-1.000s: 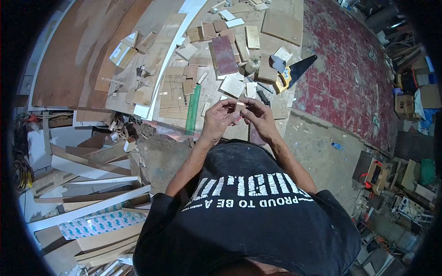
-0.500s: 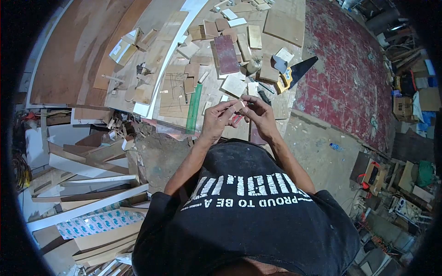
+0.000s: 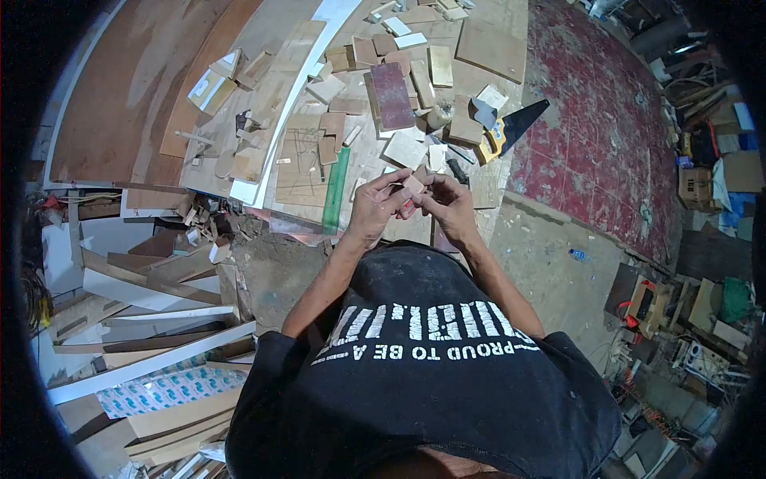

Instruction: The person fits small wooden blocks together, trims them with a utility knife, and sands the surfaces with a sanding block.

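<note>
Head view: both hands [image 3: 372,213] pinch a small block [image 3: 413,185], its edges partly hidden.

The left hand [image 3: 373,209] and right hand [image 3: 453,207] hold a small wooden block [image 3: 413,185] between their fingertips, near a green ruler [image 3: 336,190] and a yellow-handled handsaw [image 3: 523,125].

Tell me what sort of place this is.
Probably a woodworking shop: a yellow-handled handsaw and a green ruler lie among small wood offcuts on a worktable, and long board scraps are piled beside it.
</note>
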### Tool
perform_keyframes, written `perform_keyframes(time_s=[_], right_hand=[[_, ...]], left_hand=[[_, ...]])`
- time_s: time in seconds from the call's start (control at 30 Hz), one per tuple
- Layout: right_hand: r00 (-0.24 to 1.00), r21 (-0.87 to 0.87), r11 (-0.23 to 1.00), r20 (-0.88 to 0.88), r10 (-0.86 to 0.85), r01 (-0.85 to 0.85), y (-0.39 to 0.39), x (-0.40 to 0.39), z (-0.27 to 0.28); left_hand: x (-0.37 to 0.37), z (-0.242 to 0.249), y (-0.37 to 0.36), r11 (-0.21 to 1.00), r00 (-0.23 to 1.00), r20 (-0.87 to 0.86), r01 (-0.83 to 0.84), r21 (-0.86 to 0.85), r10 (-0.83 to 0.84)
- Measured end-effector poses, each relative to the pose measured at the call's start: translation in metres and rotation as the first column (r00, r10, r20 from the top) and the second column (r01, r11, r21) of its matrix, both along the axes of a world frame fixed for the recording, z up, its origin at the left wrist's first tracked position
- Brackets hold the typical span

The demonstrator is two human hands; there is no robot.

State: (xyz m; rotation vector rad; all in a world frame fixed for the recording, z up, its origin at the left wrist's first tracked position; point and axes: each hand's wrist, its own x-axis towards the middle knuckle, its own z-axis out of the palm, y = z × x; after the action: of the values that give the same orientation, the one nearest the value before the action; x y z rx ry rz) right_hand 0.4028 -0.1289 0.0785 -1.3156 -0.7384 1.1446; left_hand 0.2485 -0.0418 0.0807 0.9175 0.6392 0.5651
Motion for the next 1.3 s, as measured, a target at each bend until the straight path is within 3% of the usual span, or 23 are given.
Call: perform_keyframes(time_s=[0.13,0.2,0.23,0.3,0.33,0.37,0.43,0.5,0.57,0.6,0.63,0.7,0.77,0.83,0.97,1.1,1.17,1.2,1.27,1.3], right_hand=[[0.999,0.038,0.999,0.053,0.005,-0.007,-0.004,0.001,-0.012],[0.995,0.005,1.0,-0.102,-0.019,0.02,-0.004,0.01,-0.018],[0.994,0.008,1.0,-0.109,-0.01,0.011,-0.003,0.017,-0.034],[0.962,-0.14,0.989,0.264,0.074,-0.038,-0.004,0.032,-0.086],[0.909,-0.289,0.955,0.375,0.181,-0.071,-0.001,0.034,-0.097],[0.911,-0.285,0.954,0.363,0.197,-0.093,0.005,0.033,-0.108],[0.66,-0.252,0.959,0.699,0.274,-0.132,0.018,0.025,-0.13],[0.654,-0.251,0.953,0.694,0.301,-0.172,0.045,0.017,-0.156],[0.42,-0.342,0.917,0.815,0.399,-0.208,0.073,0.008,-0.176],[0.434,-0.267,0.942,0.838,0.332,-0.205,0.081,0.003,-0.168],[0.434,-0.342,0.912,0.803,0.41,-0.229,0.09,0.0,-0.166],[0.407,-0.207,0.949,0.866,0.291,-0.238,0.09,-0.006,-0.163],[0.397,-0.24,0.946,0.864,0.31,-0.216,0.083,-0.008,-0.161],[0.468,-0.319,0.947,0.845,0.26,0.05,0.055,-0.011,-0.141],[0.476,-0.4,0.899,0.835,0.277,0.178,0.023,-0.022,-0.154],[0.57,-0.365,0.871,0.812,0.125,0.329,0.029,-0.035,-0.156],[0.433,-0.091,0.875,0.89,-0.142,0.475,0.028,-0.046,-0.159],[0.421,-0.088,0.861,0.894,-0.154,0.501,0.026,-0.046,-0.172],[0.587,-0.254,0.809,0.799,-0.133,0.53,0.023,-0.039,-0.198],[0.572,-0.249,0.79,0.806,-0.151,0.56,0.017,-0.039,-0.194]], left_hand=[[-0.002,-0.001,0.003,0.996,0.996,-0.008,0.084,-0.001,-0.084],[-0.004,-0.001,0.005,0.987,0.997,0.048,-0.054,-0.15,0.061],[-0.009,-0.002,0.007,0.987,0.997,0.041,-0.063,-0.147,0.07],[-0.024,-0.009,0.01,0.936,0.99,0.091,-0.067,-0.347,0.104],[-0.025,-0.007,0.009,0.93,0.99,0.007,-0.133,-0.343,0.144],[-0.026,-0.005,0.007,0.928,0.987,-0.006,-0.156,-0.338,0.163],[-0.028,-0.002,0.001,0.896,0.966,-0.055,-0.256,-0.362,0.254],[-0.031,-0.004,-0.004,0.872,0.945,-0.108,-0.328,-0.364,0.31],[-0.031,-0.003,-0.009,0.808,0.911,-0.125,-0.408,-0.425,0.394],[-0.032,-0.005,-0.012,0.792,0.893,-0.128,-0.444,-0.42,0.432],[-0.032,-0.005,-0.017,0.778,0.879,-0.145,-0.471,-0.415,0.455],[-0.034,-0.005,-0.026,0.729,0.825,-0.184,-0.561,-0.393,0.535],[-0.04,0.0,-0.033,0.713,0.812,-0.215,-0.58,-0.395,0.542],[-0.043,0.002,-0.038,0.637,0.765,-0.252,-0.637,-0.434,0.593],[-0.058,-0.018,-0.042,0.684,0.82,-0.136,-0.545,-0.485,0.556],[-0.066,-0.017,-0.036,0.696,0.842,-0.108,-0.502,-0.513,0.528],[-0.072,-0.016,-0.033,0.729,0.873,-0.071,-0.446,-0.52,0.483],[-0.076,-0.017,-0.033,0.738,0.875,-0.07,-0.444,-0.508,0.478],[-0.084,-0.021,-0.028,0.762,0.891,-0.053,-0.414,-0.498,0.45],[-0.088,-0.028,-0.028,0.817,0.906,-0.03,-0.394,-0.421,0.421]])
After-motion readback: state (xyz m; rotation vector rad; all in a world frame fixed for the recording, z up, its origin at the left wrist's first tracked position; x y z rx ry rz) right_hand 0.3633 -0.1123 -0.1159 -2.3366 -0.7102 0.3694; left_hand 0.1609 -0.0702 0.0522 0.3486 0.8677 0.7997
